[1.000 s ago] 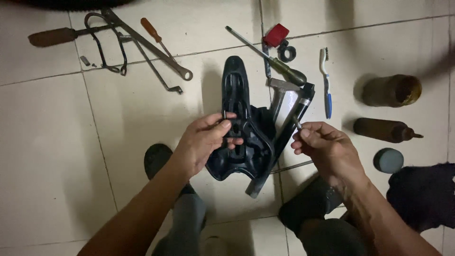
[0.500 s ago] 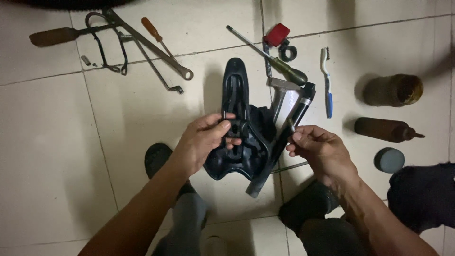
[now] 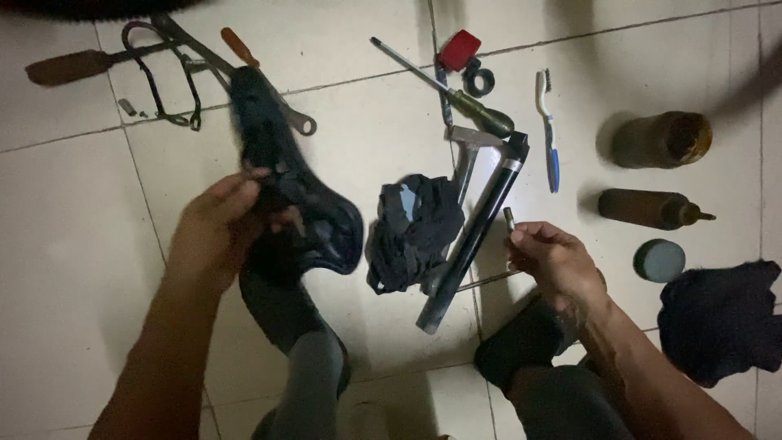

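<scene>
Left hand (image 3: 220, 232): wrapped around a black bike saddle (image 3: 289, 195), fingers curled over its middle and clamped on it. Saddle's held up off the floor, narrow nose pointing away from the person, and it looks a bit blurred.

Right hand (image 3: 554, 261): fingertips pinched together on a small bolt (image 3: 509, 218) that sticks up out of the grip. Hand sits just right of the seat post.

Seat post (image 3: 476, 236): long black tube lying slanted on the tile, top end up by the hammer, bottom end toward the person's knee.

Rag (image 3: 411, 232): dark crumpled cloth on the floor between the saddle and the seat post, touching the post.

Hammer (image 3: 468, 155): lies just above the rag, handle partly hidden under it.

Other floor stuff: long screwdriver (image 3: 456, 90), blue-handled toothbrush (image 3: 550, 130), two brown bottles (image 3: 656, 175) at the right, a round lid (image 3: 660, 259) below them, another dark cloth (image 3: 721, 318) by the right edge.

Top left: wrenches (image 3: 236, 77) and a black cable (image 3: 159, 85) piled loosely.

Floor (image 3: 73, 244): pale tiles, dim light.
</scene>
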